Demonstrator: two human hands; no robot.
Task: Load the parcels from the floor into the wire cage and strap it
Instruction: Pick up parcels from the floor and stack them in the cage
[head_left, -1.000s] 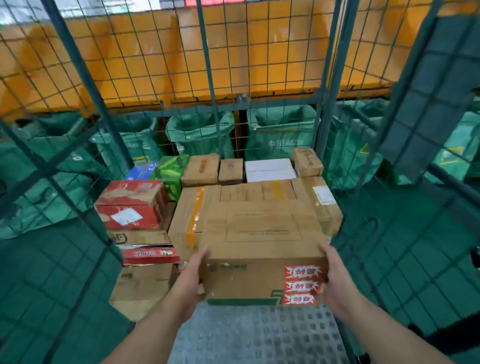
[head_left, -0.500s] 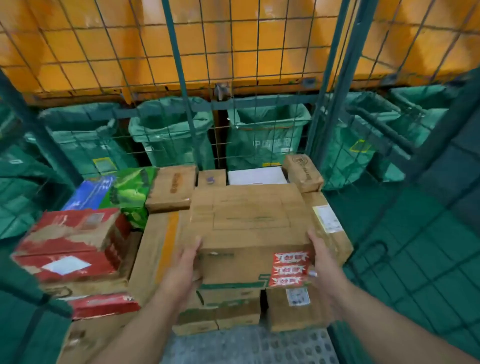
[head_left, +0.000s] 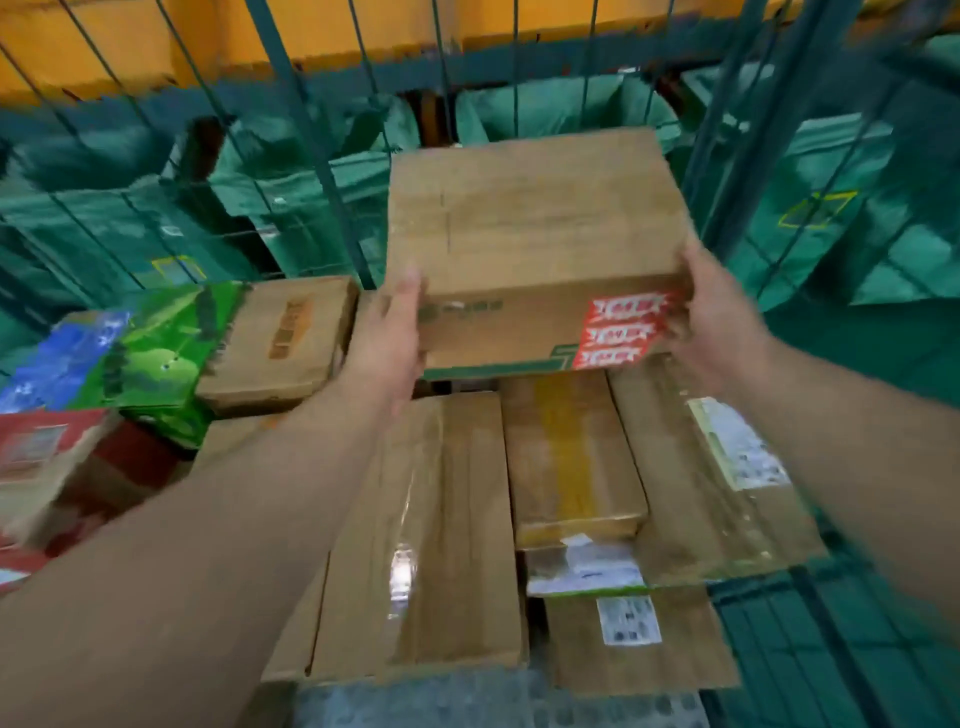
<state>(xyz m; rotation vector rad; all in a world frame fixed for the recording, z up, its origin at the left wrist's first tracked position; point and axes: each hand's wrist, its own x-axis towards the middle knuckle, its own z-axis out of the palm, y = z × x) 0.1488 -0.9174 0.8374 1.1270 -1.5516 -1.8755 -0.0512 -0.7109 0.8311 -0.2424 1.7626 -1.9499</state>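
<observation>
both hands, left hand (head_left: 387, 332) and right hand (head_left: 719, 319), clamp a brown cardboard box with red stickers (head_left: 535, 244) over stacked parcels in the green wire cage (head_left: 306, 130); loading seems well advanced, no strap visible.

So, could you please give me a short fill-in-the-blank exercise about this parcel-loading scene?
The left hand and right hand grip a cardboard box with ____ stickers.
Those stickers are nearest the ____ hand.
The sacks beyond the wire cage are ____.
Missing words: red, right, green.
</observation>
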